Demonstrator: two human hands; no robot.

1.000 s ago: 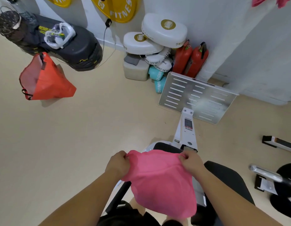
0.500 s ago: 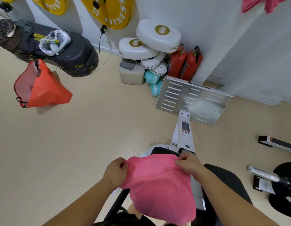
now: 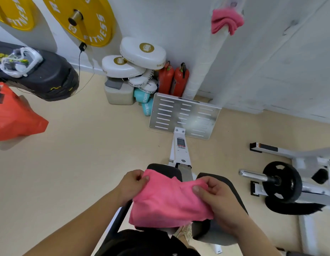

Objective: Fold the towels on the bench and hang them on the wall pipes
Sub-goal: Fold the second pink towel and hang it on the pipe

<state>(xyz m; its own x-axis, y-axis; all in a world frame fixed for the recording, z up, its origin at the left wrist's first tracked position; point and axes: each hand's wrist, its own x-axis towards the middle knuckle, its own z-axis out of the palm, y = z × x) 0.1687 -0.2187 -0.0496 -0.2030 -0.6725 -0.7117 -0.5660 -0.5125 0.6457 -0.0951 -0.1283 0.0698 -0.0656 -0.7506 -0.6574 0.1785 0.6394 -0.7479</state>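
Pinching the pink towel (image 3: 169, 202) along its upper edge, with the left hand (image 3: 131, 185) curled on 1 corner and the right hand (image 3: 215, 198) curled on the other, thumb on the cloth. Holding it just above the black pad of the desk (image 3: 232, 189), with the lower part draped toward the lap. Judged mid-fold, not yet a neat rectangle.

To fold well:
- Bring the 2 corners together evenly and match the edges before letting go.
- Flatten the ruck near the right thumb.
- Keep the soft cloth taut against slumping.
- Halve again to a width fit for draping.

Ahead, on the white wall pipe (image 3: 206, 58), 1 hung towel (image 3: 226, 20), bunched rather than flat. At the foot of the pipe, 2 red fire extinguishers (image 3: 174, 80) beside a pile of white pads (image 3: 142, 54). In front of them, a slotted metal footplate (image 3: 186, 115) at the end of the desk's frame. To the right, a barbell stub with a black weight plate (image 3: 282, 182). To the left, an orange bag (image 3: 14, 117) and yellow plates (image 3: 77, 19) on the wall.

Probably best to step round the footplate to reach the pipe, minding the barbell on the right.
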